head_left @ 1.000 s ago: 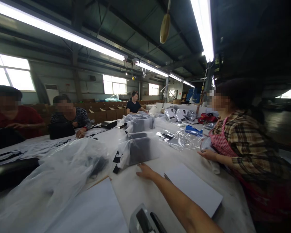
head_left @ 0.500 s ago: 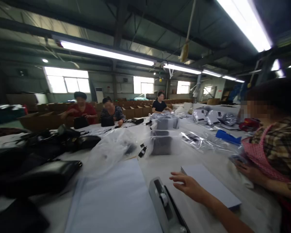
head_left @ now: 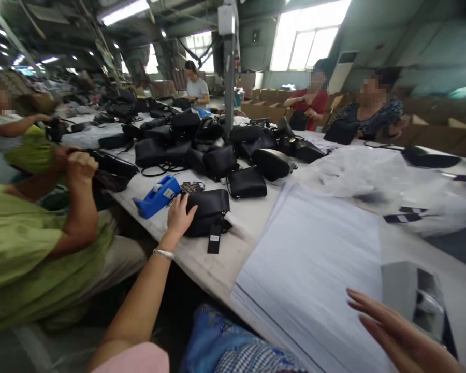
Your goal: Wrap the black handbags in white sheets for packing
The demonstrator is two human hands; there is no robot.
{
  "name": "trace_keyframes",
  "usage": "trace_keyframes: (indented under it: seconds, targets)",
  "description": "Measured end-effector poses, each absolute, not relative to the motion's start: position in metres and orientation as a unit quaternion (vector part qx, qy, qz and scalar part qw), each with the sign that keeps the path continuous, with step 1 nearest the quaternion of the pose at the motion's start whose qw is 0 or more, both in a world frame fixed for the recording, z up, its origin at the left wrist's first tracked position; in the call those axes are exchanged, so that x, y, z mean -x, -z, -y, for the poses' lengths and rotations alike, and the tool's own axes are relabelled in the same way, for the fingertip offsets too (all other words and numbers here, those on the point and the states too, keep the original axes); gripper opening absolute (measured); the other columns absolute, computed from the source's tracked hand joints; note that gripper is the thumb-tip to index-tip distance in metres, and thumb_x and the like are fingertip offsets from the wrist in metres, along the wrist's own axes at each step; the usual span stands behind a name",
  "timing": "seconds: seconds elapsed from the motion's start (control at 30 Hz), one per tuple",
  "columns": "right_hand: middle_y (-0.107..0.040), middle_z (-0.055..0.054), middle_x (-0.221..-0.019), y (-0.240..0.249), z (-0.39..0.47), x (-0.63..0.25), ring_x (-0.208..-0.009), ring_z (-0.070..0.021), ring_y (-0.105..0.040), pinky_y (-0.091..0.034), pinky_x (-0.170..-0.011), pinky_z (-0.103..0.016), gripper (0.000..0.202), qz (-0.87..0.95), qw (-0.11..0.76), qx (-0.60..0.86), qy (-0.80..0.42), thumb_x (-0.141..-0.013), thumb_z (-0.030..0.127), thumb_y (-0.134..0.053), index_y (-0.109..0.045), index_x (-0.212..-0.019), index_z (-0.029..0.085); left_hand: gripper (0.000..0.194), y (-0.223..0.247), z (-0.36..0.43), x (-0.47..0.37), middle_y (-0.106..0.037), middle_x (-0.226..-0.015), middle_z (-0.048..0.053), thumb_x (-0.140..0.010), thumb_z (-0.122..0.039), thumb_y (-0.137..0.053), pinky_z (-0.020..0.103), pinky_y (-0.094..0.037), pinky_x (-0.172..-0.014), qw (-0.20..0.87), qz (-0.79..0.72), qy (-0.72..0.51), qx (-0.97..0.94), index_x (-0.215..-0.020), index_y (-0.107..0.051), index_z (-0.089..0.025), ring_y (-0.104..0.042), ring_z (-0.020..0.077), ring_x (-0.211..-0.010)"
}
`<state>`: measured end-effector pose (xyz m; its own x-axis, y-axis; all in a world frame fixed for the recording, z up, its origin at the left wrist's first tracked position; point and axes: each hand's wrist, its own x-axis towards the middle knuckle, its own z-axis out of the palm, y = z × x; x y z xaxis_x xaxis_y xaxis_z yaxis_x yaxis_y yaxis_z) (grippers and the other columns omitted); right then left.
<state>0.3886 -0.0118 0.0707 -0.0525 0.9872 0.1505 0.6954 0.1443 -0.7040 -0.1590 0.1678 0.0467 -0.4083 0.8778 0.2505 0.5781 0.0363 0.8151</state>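
Observation:
My left hand (head_left: 179, 216) grips the left end of a black handbag (head_left: 208, 206), thumb over its front. From the bag hangs a black tag (head_left: 214, 242) with a white label; a whitish piece at its right side is blurred. Beyond my left hand stands a blue tape dispenser (head_left: 158, 197), with printed tags beside it. My right hand (head_left: 398, 329) is open and holds nothing, its fingers stretched out over the right edge of a stack of large white sheets (head_left: 310, 264). Just past it sits a grey tape dispenser (head_left: 411, 295), partly hidden by that hand.
Many black handbags (head_left: 219, 160) are heaped across the table (head_left: 198, 264). Clear plastic bags (head_left: 365, 171) lie at the right. A co-worker in a green apron (head_left: 27, 248) sits close at my left; others work across the table. Cardboard boxes (head_left: 435, 137) line the far side.
The view has swung left, showing the bag heap and the near co-worker in green. My left hand has come into view on a black handbag. My right hand stays open, now lower right.

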Motion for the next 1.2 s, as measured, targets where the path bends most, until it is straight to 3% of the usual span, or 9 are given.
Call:
trace_keyframes:
  seconds: [0.1, 0.2, 0.3, 0.4, 0.67, 0.83, 0.93, 1.03, 1.2]
  targets:
    - [-0.072, -0.008, -0.115, -0.073, -0.02, -0.313, -0.104, -0.0276, -0.069, -0.059, -0.089, -0.036, 0.045, 0.689, 0.298, 0.564, -0.345, -0.087, 0.052, -0.06, -0.067, -0.124, 0.028, 0.068, -0.038, -0.167, 0.175, -0.045, -0.149, 0.018, -0.083, -0.04, -0.069, 0.046, -0.029, -0.116, 0.226, -0.701, -0.501, -0.454, -0.141, -0.044, -0.016, -0.036, 0.0307, -0.141]
    - [-0.07, -0.009, -0.12, -0.071, -0.06, -0.246, -0.108, -0.0272, -0.067, -0.057, -0.093, -0.041, 0.042, 0.705, 0.314, 0.504, -0.387, -0.091, 0.048, -0.056, -0.067, -0.124, 0.024, 0.057, -0.026, -0.167, 0.181, -0.064, -0.128, 0.015, -0.086, -0.042, -0.067, 0.038, -0.048, -0.102, 0.314, -0.672, -0.535, -0.404, -0.135, -0.049, -0.018, -0.061, 0.0239, -0.119]
    - [-0.066, -0.007, -0.127, -0.068, -0.095, -0.194, -0.11, -0.0267, -0.065, -0.054, -0.098, -0.044, 0.041, 0.744, 0.314, 0.459, -0.371, -0.093, 0.043, -0.053, -0.063, -0.129, 0.025, 0.051, -0.024, -0.168, 0.181, -0.072, -0.111, 0.014, -0.084, -0.042, -0.07, 0.036, -0.057, -0.087, 0.369, -0.646, -0.56, -0.364, -0.126, -0.056, -0.016, -0.07, 0.0229, -0.099]
    - [-0.06, -0.007, -0.135, -0.068, -0.121, -0.152, -0.117, -0.0269, -0.061, -0.051, -0.102, -0.045, 0.044, 0.773, 0.317, 0.427, -0.346, -0.094, 0.042, -0.054, -0.057, -0.135, 0.027, 0.052, -0.033, -0.173, 0.177, -0.072, -0.108, 0.016, -0.083, -0.04, -0.072, 0.037, -0.058, -0.084, 0.374, -0.638, -0.585, -0.333, -0.126, -0.058, -0.013, -0.071, 0.0243, -0.095]
    - [-0.033, -0.015, -0.155, -0.059, -0.164, -0.075, -0.143, -0.0289, -0.031, -0.03, -0.117, -0.047, 0.081, 0.757, 0.359, 0.466, -0.286, -0.084, 0.042, -0.067, -0.03, -0.152, 0.019, 0.059, -0.065, -0.19, 0.115, -0.058, -0.137, 0.011, -0.082, -0.035, -0.072, 0.039, -0.044, -0.107, 0.303, -0.626, -0.613, -0.375, -0.136, -0.054, -0.022, -0.056, 0.0269, -0.123]
    - [-0.025, -0.01, -0.159, -0.072, -0.175, -0.076, -0.147, -0.0298, -0.021, -0.028, -0.117, -0.052, 0.1, 0.749, 0.382, 0.453, -0.298, -0.077, 0.031, -0.074, -0.013, -0.156, 0.028, 0.046, -0.089, -0.188, 0.06, -0.05, -0.143, 0.011, -0.09, -0.033, -0.06, 0.042, -0.03, -0.117, 0.171, -0.604, -0.575, -0.524, -0.135, -0.056, -0.022, -0.043, 0.0266, -0.135]
    - [-0.023, -0.009, -0.16, -0.086, -0.175, -0.091, -0.146, -0.0299, -0.023, -0.031, -0.115, -0.05, 0.099, 0.745, 0.412, 0.443, -0.281, -0.077, 0.021, -0.069, -0.01, -0.157, 0.029, 0.045, -0.101, -0.184, 0.025, -0.046, -0.147, 0.009, -0.094, -0.034, -0.052, 0.044, -0.029, -0.117, 0.124, -0.578, -0.538, -0.6, -0.138, -0.053, -0.024, -0.04, 0.0269, -0.138]
    - [-0.024, -0.009, -0.16, -0.091, -0.179, -0.109, -0.144, -0.0294, -0.029, -0.035, -0.113, -0.048, 0.09, 0.707, 0.446, 0.484, -0.258, -0.082, 0.022, -0.061, -0.012, -0.157, 0.028, 0.049, -0.108, -0.184, -0.011, -0.045, -0.15, 0.007, -0.095, -0.03, -0.05, 0.046, -0.029, -0.118, 0.117, -0.53, -0.514, -0.664, -0.143, -0.046, -0.026, -0.039, 0.0266, -0.139]
    - [-0.055, -0.006, -0.139, -0.078, -0.198, -0.156, -0.123, -0.0273, -0.054, -0.045, -0.104, -0.043, 0.075, 0.534, 0.528, 0.58, -0.314, -0.085, 0.033, -0.063, -0.029, -0.152, 0.027, 0.055, -0.105, -0.198, -0.045, -0.054, -0.141, 0.007, -0.096, -0.034, -0.051, 0.041, -0.044, -0.108, 0.306, -0.415, -0.516, -0.685, -0.148, -0.038, -0.026, -0.054, 0.0246, -0.125]
